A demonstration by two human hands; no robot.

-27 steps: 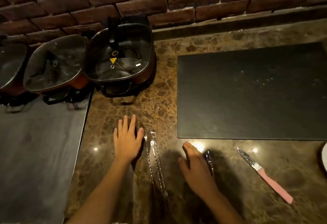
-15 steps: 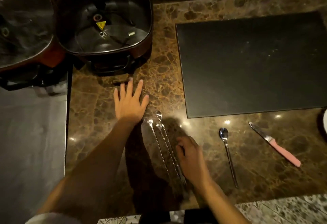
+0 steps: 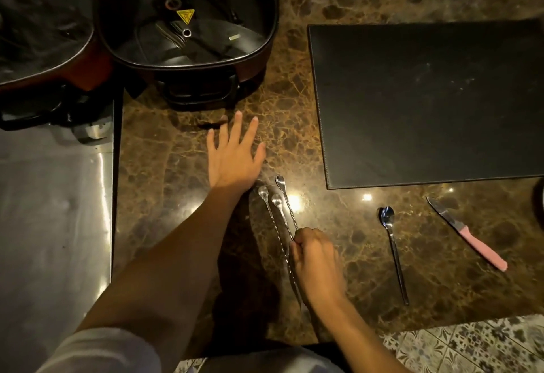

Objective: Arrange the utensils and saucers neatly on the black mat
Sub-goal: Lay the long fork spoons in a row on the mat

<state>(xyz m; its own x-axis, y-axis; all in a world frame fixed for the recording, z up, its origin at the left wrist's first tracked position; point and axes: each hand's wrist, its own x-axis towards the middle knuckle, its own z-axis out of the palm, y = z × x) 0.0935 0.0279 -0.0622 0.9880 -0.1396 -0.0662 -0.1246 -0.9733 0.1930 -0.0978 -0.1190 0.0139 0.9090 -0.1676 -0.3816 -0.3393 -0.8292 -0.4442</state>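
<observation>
Right hand [image 3: 316,263] now gripping twisted spoon [image 3: 287,206] | left hand [image 3: 234,153] flat beside

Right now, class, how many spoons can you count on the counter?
4. Three long twisted-handle spoons lie together beside the left hand, the right hand closing on them. One plain spoon lies alone left of the knife. More may lie outside the view.
</observation>
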